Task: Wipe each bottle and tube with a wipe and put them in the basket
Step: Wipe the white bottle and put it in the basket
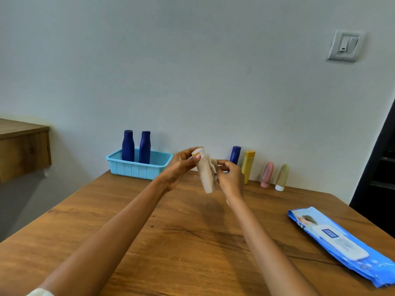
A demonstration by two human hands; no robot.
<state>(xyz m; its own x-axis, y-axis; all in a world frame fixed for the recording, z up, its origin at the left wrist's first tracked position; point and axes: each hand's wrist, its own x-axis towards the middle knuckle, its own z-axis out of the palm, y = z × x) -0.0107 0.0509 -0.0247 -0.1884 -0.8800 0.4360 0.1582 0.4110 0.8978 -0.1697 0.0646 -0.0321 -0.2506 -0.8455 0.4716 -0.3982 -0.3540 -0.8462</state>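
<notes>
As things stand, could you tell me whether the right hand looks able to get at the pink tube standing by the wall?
Probably not yet. The path looks free, but the right hand is pinching the wipe against the beige tube gripped by the left hand; the pink tube stands apart, further right.

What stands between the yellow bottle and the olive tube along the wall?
In the head view, only the pink tube stands, cap down, between the yellow bottle and the olive tube; otherwise bare table.
</notes>
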